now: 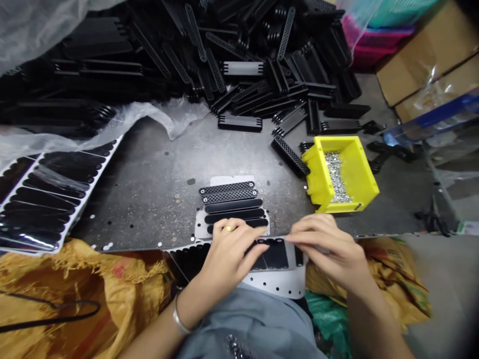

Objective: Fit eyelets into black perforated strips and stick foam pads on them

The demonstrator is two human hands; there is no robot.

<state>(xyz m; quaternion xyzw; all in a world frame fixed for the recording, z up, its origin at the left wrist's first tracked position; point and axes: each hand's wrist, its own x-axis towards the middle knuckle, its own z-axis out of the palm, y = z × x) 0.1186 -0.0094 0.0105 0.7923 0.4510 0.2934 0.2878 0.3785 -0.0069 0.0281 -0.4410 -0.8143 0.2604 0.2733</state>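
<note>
**Working right at the edge of a crowded metal workbench [157, 164]**

Holding the left hand [232, 252] low at the front edge, thumb and index finger spread, over the nearest of five black plastic bars [234, 205] lined up on a white backing sheet [232, 179]. Showing lattice faces on the far two, smooth black on the near three. Holding the right hand [333, 244] well apart from the left, fingertips drawn together by a sheet of black stickers [277, 254] over the lap. Honestly not seeing enough to tell about a grip on anything there.

Mainly dealing with a yellow bin [318, 172] of small shiny metal fasteners [338, 179] ahead of the right hand, plus a loose lattice-faced bar [290, 155] lying slantwise at its left wall. Facing a big heap of black bars [258, 94] across the back, with clear plastic sheeting [175, 117] bunched along its left part. Finding more sticker sheets [56, 192] at far left, cardboard boxes [426, 55] at far right.

Getting the most sideways room on the left, between the row and those sheets, and some depth back toward the heap. Having a narrower gap on the right, before the bin. Working with orange sacks [130, 294] on both sides below the edge.
</note>
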